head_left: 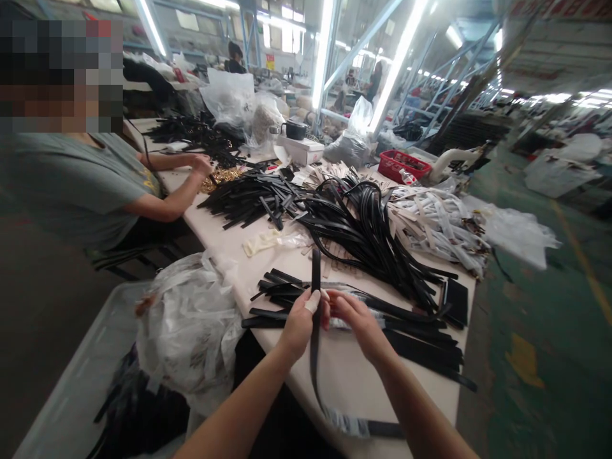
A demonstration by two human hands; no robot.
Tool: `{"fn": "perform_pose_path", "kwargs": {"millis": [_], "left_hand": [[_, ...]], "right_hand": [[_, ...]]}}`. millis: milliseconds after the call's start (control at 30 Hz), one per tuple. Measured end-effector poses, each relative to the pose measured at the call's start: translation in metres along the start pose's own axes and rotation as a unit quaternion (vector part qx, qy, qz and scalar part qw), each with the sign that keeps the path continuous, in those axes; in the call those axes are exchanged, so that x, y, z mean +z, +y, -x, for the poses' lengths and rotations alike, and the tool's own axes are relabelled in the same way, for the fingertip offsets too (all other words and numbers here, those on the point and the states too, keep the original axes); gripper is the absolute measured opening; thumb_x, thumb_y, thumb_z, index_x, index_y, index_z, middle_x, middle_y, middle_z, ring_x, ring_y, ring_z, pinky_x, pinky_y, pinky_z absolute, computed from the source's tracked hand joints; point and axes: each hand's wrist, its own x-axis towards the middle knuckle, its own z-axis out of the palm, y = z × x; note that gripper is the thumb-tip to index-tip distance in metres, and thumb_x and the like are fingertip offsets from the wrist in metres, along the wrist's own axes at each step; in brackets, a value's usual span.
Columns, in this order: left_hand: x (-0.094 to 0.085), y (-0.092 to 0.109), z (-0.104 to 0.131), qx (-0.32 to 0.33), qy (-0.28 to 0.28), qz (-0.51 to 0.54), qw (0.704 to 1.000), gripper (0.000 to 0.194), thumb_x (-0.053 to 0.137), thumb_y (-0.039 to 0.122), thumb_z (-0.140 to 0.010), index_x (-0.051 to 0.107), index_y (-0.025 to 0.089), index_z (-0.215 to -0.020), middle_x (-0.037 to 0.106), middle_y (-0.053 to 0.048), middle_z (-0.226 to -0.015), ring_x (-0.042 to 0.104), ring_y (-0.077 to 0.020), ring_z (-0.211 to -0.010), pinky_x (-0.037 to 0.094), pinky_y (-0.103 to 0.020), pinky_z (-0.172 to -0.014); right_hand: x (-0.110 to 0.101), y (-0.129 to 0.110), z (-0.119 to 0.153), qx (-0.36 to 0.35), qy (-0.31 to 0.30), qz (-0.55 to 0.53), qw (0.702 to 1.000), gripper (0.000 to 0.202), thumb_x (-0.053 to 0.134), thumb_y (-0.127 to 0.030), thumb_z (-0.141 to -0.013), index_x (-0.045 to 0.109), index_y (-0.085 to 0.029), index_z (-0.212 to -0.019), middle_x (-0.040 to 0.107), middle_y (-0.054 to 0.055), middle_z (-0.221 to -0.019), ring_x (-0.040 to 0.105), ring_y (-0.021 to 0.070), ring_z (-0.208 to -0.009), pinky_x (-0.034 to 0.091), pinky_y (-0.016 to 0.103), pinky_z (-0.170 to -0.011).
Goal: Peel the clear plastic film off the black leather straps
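A black strap (314, 357) stands upright in my left hand (301, 322), pinched under the thumb, which has a pale wrap. Its lower part curves down to the table's front edge, where clear film is wrapped round it. My right hand (354, 315) is just right of the strap, fingers bent toward my left hand; whether its fingertips hold the strap is hidden. Behind and beside both hands lie flat black straps (421, 350), some with clear film. Farther back is a large bundle of long black straps (373, 210).
The white table (344, 363) also bears short black strips (258, 194), pale strips (421, 220), a red basket (404, 167) and a white box (303, 150). At left a person (90, 185) sits working. Plastic bags (191, 325) fill a bin below.
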Motion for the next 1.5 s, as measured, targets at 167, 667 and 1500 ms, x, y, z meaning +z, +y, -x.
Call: {"fn": "perform_pose_path", "kwargs": {"millis": [167,667,1500], "left_hand": [[-0.002,-0.01,0.012,-0.005,-0.111,-0.144,0.983,0.038,0.047,0.045,-0.097,0.063,0.016,-0.08,0.064,-0.003,-0.071,0.058,-0.0151,-0.065,0.046,-0.027,-0.066],[-0.055,0.041,0.004,-0.02,-0.252,-0.454,0.854,0.046,0.066,0.029,-0.082,0.056,0.025,-0.128,0.068,-0.004,-0.099,0.064,-0.0192,-0.086,0.051,-0.032,-0.079],[-0.052,-0.071,-0.003,0.207,-0.001,-0.74,0.641,0.062,0.05,0.032,-0.096,0.029,0.027,-0.154,0.029,-0.01,-0.161,0.024,-0.0294,-0.148,0.019,-0.055,-0.12]], "right_hand": [[-0.014,-0.037,-0.035,-0.018,0.002,0.076,0.997,0.047,0.056,-0.058,-0.09,0.074,-0.017,-0.102,0.073,0.005,-0.079,0.062,0.0161,-0.054,0.047,0.026,-0.049],[-0.228,0.007,0.06,0.001,0.456,0.036,0.889,0.048,0.072,-0.055,-0.072,0.066,-0.012,-0.094,0.071,0.011,-0.084,0.049,0.0088,-0.049,0.041,0.023,-0.045],[-0.208,0.1,-0.065,0.082,0.186,0.611,0.765,0.015,0.053,-0.026,-0.094,0.063,-0.016,-0.098,0.071,0.013,-0.094,0.067,0.0253,-0.092,0.044,0.032,-0.08]]}}
